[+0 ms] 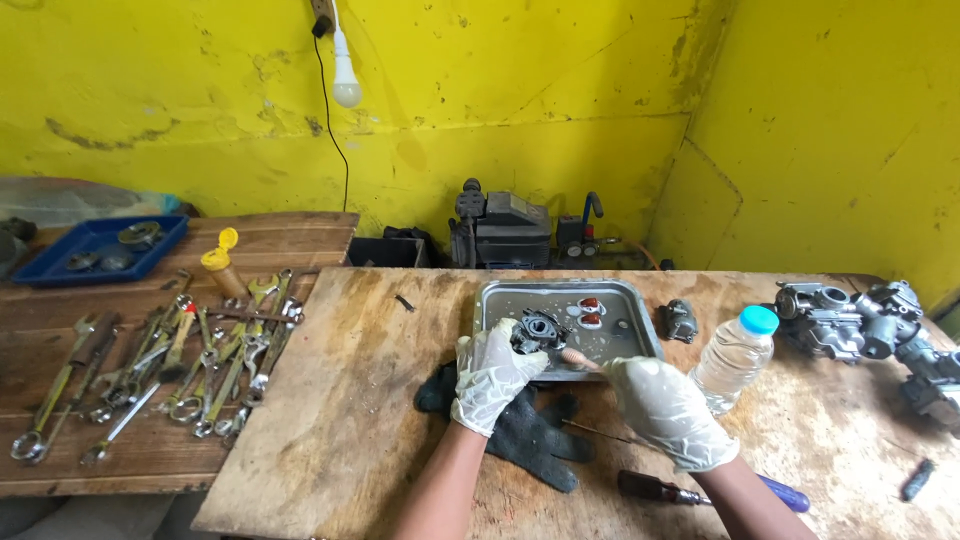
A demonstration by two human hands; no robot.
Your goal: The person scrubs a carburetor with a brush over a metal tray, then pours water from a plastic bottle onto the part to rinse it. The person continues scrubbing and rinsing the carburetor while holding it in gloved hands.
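My left hand (492,372), in a white glove, grips a small dark metal engine part (538,331) over the near edge of a steel tray (625,292). In my right hand (664,407), also gloved in white, is a thin wooden-handled tool (577,358) whose tip points at the part. Two small red pieces (590,311) lie in the tray. A pair of black gloves (530,430) lies on the plywood board under my hands.
A clear plastic bottle with a blue cap (735,358) stands right of the tray. Grey carburetor bodies (850,318) sit at far right. Screwdrivers (700,492) lie near the front edge. Several wrenches (190,365), a yellow-capped bottle (224,266) and a blue tray (100,247) are left.
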